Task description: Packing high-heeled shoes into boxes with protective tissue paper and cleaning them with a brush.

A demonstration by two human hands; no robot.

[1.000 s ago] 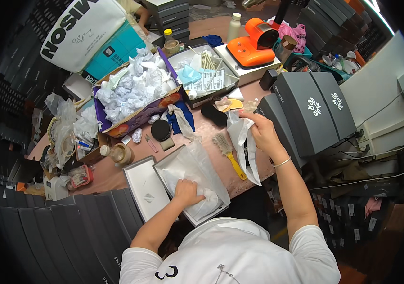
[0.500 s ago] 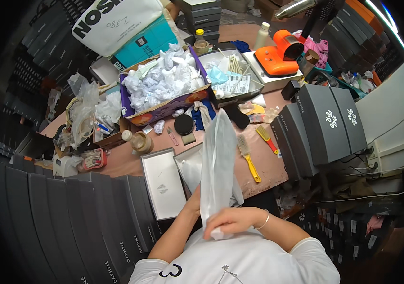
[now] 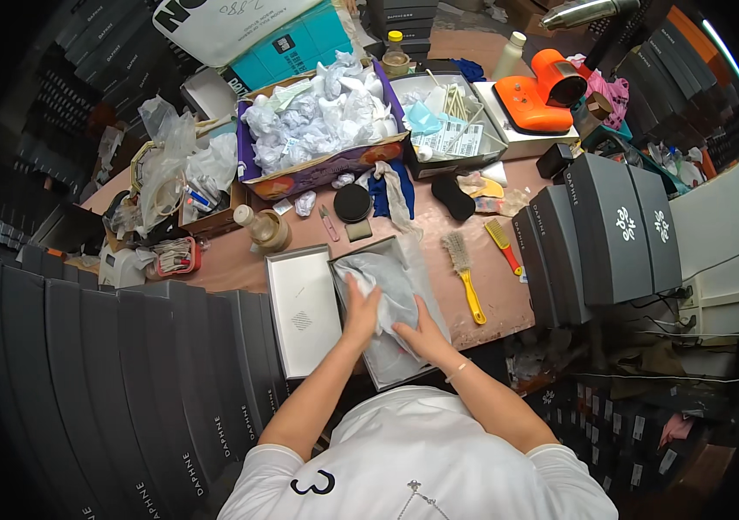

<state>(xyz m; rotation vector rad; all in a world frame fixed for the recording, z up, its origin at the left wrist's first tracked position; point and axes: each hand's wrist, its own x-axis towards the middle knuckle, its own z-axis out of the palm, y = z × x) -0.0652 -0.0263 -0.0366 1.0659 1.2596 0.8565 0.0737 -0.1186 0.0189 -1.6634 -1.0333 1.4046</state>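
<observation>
to the left of the hands, a long bank of dark grey boxes (image 3: 144,373) is running out past the lower edge. out to the right, a cluster of grey boxes (image 3: 616,234) is leaning together, closed. beyond the left hand, a purple carton (image 3: 330,176) is overflowing with crumpled white paper (image 3: 322,108); beyond the right, a dark tray (image 3: 460,165) is holding thin pale sticks (image 3: 456,106), printed labels (image 3: 460,137) and something light blue. directly beneath both hands, an open shoebox (image 3: 397,381) is sitting, its white-lined lid (image 3: 302,303) lying just beside the left hand. inside the box, a white-wrapped bundle (image 3: 394,286) is resting between the palms. the left hand (image 3: 359,314) and right hand (image 3: 426,336) are cupping its two sides, unclenched, fingers spread. farther left, a small red tub (image 3: 192,260) is holding things too jumbled to make out. the wrapping is hiding whatever is in the bundle, and the bundle is covering most of the box floor. far beyond the hands, a white bag (image 3: 213,30) is being cut off by the upper edge.
</observation>
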